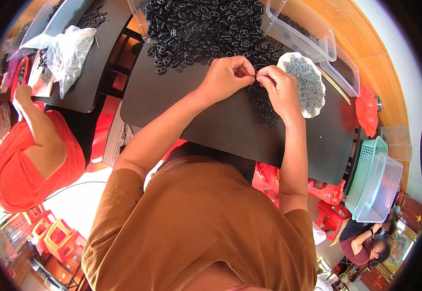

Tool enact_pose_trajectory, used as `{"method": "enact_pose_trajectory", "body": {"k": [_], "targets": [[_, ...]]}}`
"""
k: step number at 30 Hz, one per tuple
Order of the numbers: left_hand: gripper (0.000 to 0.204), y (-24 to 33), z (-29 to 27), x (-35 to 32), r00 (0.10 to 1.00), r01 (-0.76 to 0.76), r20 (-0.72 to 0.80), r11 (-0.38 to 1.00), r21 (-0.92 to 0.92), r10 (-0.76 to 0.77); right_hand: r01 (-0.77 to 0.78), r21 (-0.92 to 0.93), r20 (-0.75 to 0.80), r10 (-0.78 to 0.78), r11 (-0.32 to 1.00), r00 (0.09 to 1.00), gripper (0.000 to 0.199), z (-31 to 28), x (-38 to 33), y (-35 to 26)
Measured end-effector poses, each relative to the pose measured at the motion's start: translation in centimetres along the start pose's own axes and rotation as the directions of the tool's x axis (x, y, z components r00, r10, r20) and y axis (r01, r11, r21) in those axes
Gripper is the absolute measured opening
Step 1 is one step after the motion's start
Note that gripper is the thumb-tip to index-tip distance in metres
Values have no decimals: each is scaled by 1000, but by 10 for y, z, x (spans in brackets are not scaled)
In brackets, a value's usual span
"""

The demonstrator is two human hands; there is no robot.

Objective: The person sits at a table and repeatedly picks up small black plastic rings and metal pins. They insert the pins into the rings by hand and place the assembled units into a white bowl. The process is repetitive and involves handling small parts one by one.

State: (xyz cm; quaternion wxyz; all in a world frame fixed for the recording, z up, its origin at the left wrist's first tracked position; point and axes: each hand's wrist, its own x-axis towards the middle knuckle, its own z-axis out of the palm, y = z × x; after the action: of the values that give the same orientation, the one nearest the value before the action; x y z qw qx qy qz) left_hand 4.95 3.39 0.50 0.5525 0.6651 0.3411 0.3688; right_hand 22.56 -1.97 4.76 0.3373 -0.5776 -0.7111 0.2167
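Over the dark table (162,94) my left hand (226,78) and my right hand (279,89) meet, fingertips nearly touching. Both are closed in a pinch around one small black piece (255,76), mostly hidden by the fingers. Beyond them spreads a big pile of black oval plastic pieces with holes (203,29). Under and beside my right hand lies a heap of smaller black parts (264,109). Just right of that hand, a white wavy-edged plate (323,103) holds many tiny grey, metallic-looking parts (304,82).
Clear plastic bins (317,41) stand behind the pile. Thin sticks (336,86) lie beyond the plate, near a red wavy-edged dish (367,110). A green basket (366,169) is at the right. Leftward, a person in red (41,155) sits by another table with a plastic bag (70,56).
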Motion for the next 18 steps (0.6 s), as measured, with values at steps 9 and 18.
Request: {"method": "enact_pose_trajectory", "body": {"k": [9,18], "targets": [[9,-5,2,-1,1000,-5,29,999,37,4,-93,44,88,89,995,992,10,1,-2,1],[12,-7,3,-1,998,19,62,1000,3,-19,43,-93,121,-32,995,992,14,-2,-2,4]]}}
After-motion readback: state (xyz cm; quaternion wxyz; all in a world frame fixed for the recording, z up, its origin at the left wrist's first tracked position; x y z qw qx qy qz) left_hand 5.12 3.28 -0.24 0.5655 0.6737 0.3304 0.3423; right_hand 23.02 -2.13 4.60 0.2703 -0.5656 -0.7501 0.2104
